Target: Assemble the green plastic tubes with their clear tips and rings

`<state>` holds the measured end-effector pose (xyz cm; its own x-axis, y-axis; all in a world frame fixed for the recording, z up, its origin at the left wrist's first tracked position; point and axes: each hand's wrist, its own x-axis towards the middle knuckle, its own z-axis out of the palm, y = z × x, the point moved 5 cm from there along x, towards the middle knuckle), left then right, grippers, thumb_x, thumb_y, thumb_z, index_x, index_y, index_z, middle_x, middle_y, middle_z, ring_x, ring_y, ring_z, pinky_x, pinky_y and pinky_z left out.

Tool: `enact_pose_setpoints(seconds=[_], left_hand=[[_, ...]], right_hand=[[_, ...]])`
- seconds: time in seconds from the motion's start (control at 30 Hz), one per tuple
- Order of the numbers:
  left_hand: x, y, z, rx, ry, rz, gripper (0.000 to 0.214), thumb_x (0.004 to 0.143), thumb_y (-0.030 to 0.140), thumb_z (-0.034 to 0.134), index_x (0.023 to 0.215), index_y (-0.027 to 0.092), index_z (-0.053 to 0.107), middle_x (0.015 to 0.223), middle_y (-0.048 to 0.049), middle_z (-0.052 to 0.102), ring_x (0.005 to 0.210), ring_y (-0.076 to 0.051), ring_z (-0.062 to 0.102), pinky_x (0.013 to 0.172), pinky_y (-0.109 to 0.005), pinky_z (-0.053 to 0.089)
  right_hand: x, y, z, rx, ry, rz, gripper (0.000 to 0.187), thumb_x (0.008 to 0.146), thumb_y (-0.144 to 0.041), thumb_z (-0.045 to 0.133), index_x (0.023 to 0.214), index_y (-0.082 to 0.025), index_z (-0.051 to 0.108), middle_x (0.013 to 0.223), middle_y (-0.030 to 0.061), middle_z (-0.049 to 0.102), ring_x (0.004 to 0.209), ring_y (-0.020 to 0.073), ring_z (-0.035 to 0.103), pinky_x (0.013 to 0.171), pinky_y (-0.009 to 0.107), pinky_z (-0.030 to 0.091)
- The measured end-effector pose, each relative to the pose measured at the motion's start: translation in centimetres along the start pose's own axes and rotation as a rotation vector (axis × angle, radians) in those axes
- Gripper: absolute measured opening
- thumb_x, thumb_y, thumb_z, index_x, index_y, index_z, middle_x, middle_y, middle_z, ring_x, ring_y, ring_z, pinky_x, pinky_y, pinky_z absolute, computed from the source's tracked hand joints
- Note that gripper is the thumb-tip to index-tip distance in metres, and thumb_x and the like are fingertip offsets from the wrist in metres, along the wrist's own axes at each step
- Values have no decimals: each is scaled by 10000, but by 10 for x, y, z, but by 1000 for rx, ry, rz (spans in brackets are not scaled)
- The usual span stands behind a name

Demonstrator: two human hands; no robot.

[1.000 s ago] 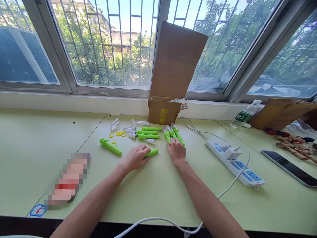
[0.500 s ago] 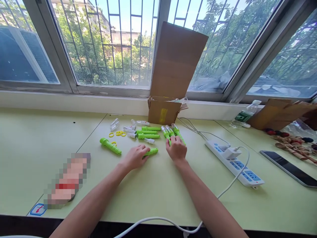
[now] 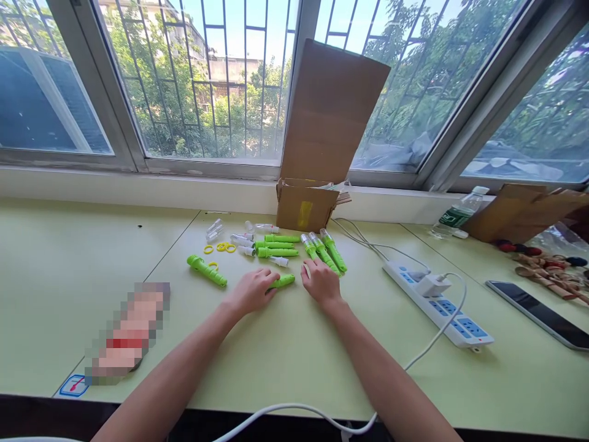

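View: head camera; clock centred on the gap between the two hands, 12 toward the window [image 3: 207,86].
Left hand [image 3: 250,290]: at 9 o'clock; fingers bent, closed over the near end of one green tube.
Held green tube [image 3: 283,282]: low over the table [image 3: 257,362], partly covered by the left fingers, its far end pointing to about 3 o'clock.
Right hand [image 3: 322,282]: at 3 o'clock; fingers drawn in, narrow; cannot tell whether anything sits under them.
Capped green tubes [image 3: 331,255]: three, at 2 o'clock, just beyond the right hand and partly overlapped by it; clear tops away from the wearer.
Loose green tubes [image 3: 277,252]: a short stack lying side by side, between 11 and 12 o'clock.
White pieces [image 3: 242,240]: several, at 10 o'clock; another near the loose green tubes, on their wearer's side.
Clear caps [image 3: 214,231]: at 10 o'clock, beyond the yellow rings.
Yellow rings [image 3: 225,247]: grouped at 10 o'clock; one more beside the thick green tube.
Thick green tube [image 3: 207,271]: at 9 o'clock, lying aslant, well apart from the left hand.
Cardboard box [image 3: 294,209]: at 12 o'clock, tall flap raised.
Power strip [image 3: 437,304]: at 3 o'clock, charger [image 3: 432,285] plugged in.
Phone [image 3: 536,314]: at 3 o'clock, beyond the power strip.
Bottle [image 3: 455,218]: between 2 and 3 o'clock, tilted.
Blurred patch [image 3: 129,334]: at 8 o'clock, contents unreadable.
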<state>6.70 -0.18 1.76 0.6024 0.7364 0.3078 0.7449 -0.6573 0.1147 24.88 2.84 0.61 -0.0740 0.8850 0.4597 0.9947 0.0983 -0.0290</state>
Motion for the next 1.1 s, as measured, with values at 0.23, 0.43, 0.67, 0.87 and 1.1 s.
enact_pose_setpoints(seconds=[0.23, 0.43, 0.67, 0.87, 1.1], left_hand=[[1, -2, -4, 48, 48, -15, 190, 851, 267, 503, 1034, 226, 531, 940, -34, 613, 892, -179, 589, 684, -264, 456], [1, 1, -10, -25, 174, 60, 188, 879, 274, 471, 1050, 215, 522, 970, -49, 603, 904, -175, 581, 689, -271, 473], [0, 2, -19, -109, 315, 58, 249, 886, 299, 466, 1122, 222, 484, 1076, -56, 588, 981, -175, 574, 781, -287, 496], [-1, -6, -21, -104, 387, -46, 314, 890, 381, 465, 1161, 223, 451, 1058, -58, 588, 940, -178, 601, 706, -274, 508], [-1, -12, -18, -172, 444, -117, 378, 890, 387, 467, 1222, 224, 392, 1100, -57, 583, 798, -130, 617, 624, -241, 503]], right_hand=[[-6, -19, -17, 199, 55, -273, 320, 819, -202, 477, 1116, -216, 594, 996, 78, 613, 930, 223, 551, 742, 314, 431], [-18, -51, -21, 253, 43, -512, 403, 775, -229, 559, 1178, -208, 551, 1150, 111, 559, 1070, 279, 481, 883, 411, 403], [-14, -47, -5, 307, 22, -440, 206, 812, -194, 533, 1016, -188, 568, 980, 91, 622, 962, 246, 532, 836, 379, 428], [-8, -29, -9, 368, 54, -323, 204, 824, -211, 538, 1026, -191, 555, 981, 89, 620, 947, 235, 557, 786, 341, 460], [-8, -26, -3, 434, 47, -301, 260, 851, -236, 492, 1104, -201, 541, 1032, 95, 628, 984, 246, 566, 801, 357, 470]])
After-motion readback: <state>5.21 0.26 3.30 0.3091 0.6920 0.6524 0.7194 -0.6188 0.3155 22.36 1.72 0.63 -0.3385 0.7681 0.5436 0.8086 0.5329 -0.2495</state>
